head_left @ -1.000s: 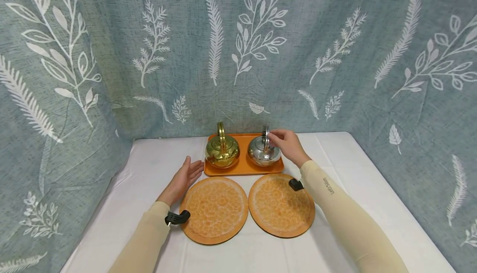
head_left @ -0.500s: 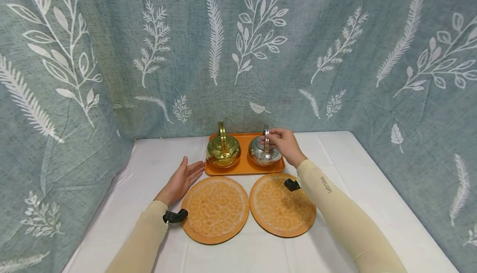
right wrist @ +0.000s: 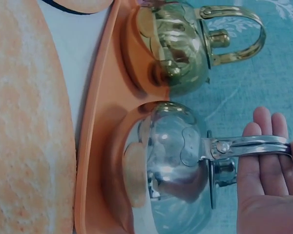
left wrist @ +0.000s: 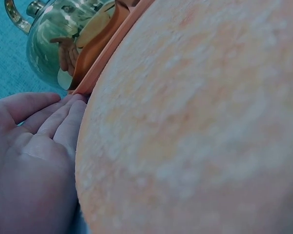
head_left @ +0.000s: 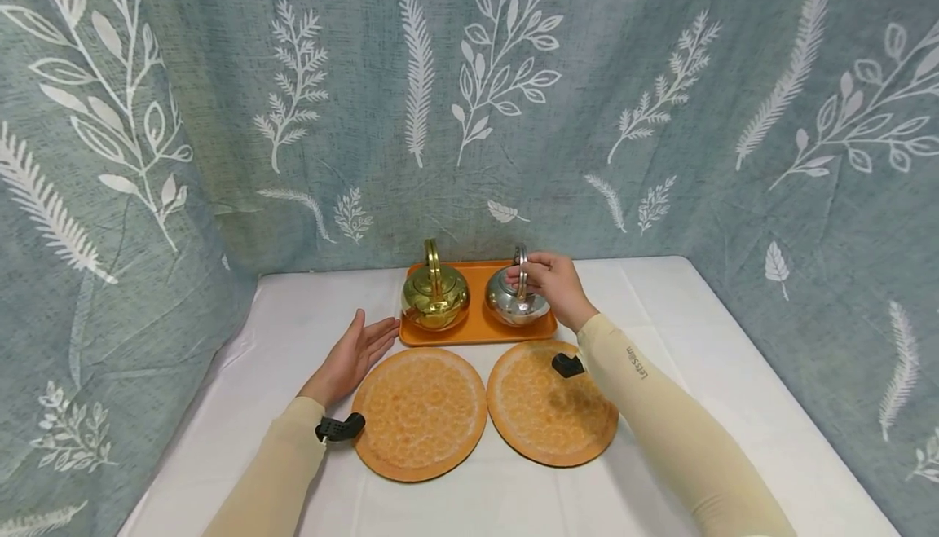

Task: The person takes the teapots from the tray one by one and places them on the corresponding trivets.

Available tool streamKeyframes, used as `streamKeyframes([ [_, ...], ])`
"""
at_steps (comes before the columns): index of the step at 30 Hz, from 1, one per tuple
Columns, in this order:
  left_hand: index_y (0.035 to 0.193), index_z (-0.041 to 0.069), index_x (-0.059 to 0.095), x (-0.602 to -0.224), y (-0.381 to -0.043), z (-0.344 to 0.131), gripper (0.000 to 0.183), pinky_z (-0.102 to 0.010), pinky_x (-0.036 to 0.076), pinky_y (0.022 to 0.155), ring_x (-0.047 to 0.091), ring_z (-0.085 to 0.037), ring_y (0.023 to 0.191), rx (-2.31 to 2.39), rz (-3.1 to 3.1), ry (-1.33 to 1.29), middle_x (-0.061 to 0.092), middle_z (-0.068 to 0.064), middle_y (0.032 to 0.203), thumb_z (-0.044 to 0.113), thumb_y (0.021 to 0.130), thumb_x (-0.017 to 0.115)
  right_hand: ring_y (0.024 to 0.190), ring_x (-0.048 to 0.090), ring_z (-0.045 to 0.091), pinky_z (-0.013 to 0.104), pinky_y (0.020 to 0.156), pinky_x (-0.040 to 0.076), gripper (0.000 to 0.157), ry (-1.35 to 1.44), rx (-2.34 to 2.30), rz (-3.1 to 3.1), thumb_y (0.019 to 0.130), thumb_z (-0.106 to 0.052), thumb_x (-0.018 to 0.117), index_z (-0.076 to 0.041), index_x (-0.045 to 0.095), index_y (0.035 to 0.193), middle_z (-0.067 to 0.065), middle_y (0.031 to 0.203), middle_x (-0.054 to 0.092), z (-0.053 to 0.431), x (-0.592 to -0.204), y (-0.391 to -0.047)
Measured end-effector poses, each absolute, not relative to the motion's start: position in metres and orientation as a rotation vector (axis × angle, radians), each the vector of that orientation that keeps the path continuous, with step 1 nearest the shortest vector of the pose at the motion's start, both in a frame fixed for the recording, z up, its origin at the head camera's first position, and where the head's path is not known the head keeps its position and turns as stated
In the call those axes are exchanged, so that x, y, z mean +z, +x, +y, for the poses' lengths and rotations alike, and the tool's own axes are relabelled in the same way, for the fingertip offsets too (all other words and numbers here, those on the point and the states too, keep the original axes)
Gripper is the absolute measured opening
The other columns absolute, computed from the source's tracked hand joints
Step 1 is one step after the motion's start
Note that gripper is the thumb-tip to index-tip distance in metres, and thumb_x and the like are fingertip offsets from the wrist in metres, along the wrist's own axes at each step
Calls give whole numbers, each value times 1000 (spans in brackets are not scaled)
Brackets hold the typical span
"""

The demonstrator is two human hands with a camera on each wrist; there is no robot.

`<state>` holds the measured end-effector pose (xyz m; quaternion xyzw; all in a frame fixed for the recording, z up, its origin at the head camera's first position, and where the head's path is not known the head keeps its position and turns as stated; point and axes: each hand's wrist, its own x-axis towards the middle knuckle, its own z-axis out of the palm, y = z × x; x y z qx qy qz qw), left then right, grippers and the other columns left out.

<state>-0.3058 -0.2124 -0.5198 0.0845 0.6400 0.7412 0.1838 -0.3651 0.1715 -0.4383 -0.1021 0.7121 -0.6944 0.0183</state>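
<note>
An orange tray (head_left: 477, 333) at the back of the table bears a gold kettle (head_left: 435, 305) on the left and a silver kettle (head_left: 513, 309) on the right. My right hand (head_left: 555, 282) reaches in from the right, its fingers extended across the silver kettle's raised handle (right wrist: 256, 145). In the right wrist view the thumb shows only at the frame's edge, close by the handle's top. My left hand (head_left: 352, 358) lies palm inward with straight fingers, the fingertips at the tray's front left corner. Both kettles sit upright on the tray.
Two round orange mats, a left mat (head_left: 421, 415) and a right mat (head_left: 552, 407), lie side by side in front of the tray on a white tablecloth (head_left: 484, 504). A blue-green leaf-patterned curtain (head_left: 411, 178) hangs behind and along both sides.
The fingers of my right hand have moved left, farther past the silver kettle's handle. My left hand stays by the tray corner, its forearm shifting slightly left. The kettles stay on the tray.
</note>
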Motion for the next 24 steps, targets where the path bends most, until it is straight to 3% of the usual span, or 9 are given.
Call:
streamKeyframes([
  [24, 169, -10, 10, -521, -304, -217, 107, -42, 17, 134, 13, -35, 165, 2074, 1826, 281, 12, -28, 177, 77, 108, 19, 101, 78, 24, 48, 104, 61, 37, -272, -2194, 2168, 117, -13, 53, 16, 62, 138, 29, 124, 73, 168, -434, -362],
])
